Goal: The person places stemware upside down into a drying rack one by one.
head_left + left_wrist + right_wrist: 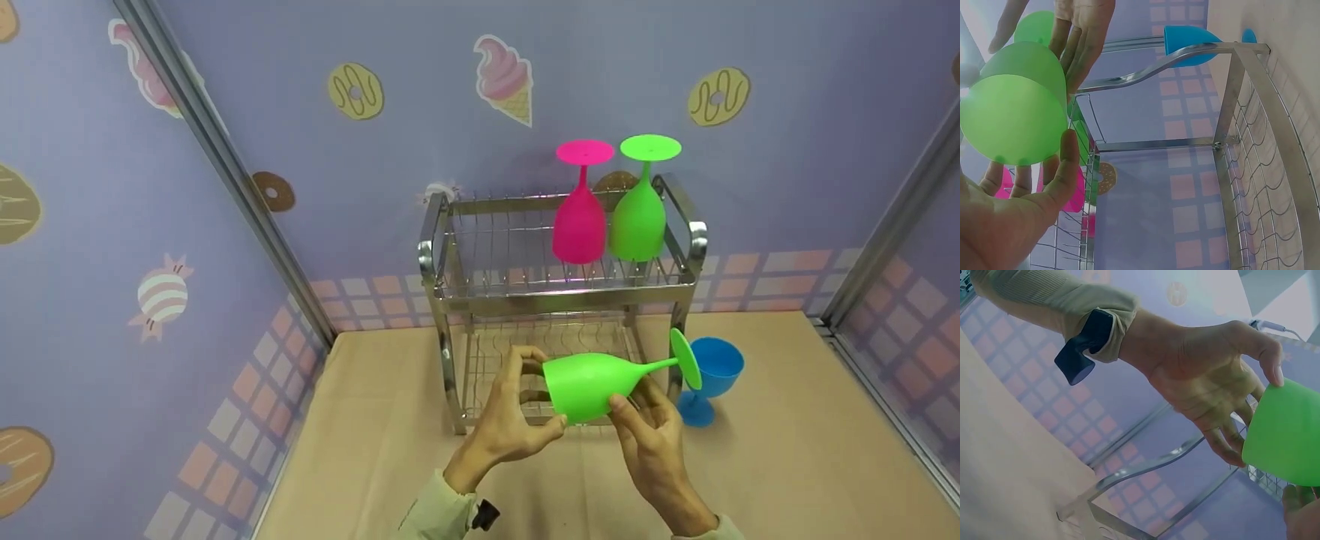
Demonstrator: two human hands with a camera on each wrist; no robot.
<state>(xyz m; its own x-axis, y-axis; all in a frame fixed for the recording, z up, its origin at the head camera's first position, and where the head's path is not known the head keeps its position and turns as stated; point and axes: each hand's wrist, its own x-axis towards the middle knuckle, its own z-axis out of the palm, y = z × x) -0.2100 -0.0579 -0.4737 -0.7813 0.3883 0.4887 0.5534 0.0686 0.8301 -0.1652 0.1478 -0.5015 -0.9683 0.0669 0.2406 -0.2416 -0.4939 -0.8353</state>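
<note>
A bright green plastic goblet point(589, 382) lies on its side in the air in front of the rack, its rim to the left and its round foot to the right. With thumb and fingers, my left hand point(502, 424) grips it at the rim. My right hand point(652, 439) holds the bowl near the stem, thumb in front and fingers behind. The left wrist view looks toward the goblet's mouth point(1013, 121). In the right wrist view the left thumb touches the rim of the goblet point(1286, 433), and only part of the right hand point(1303, 514) shows.
A two-tier metal dish rack point(562, 300) stands against the back wall. On its upper tier, a pink goblet point(579, 229) and another green goblet point(637, 225) rest upside down at the right. A blue goblet point(716, 367) stands upright on the table point(360, 442), right of the rack.
</note>
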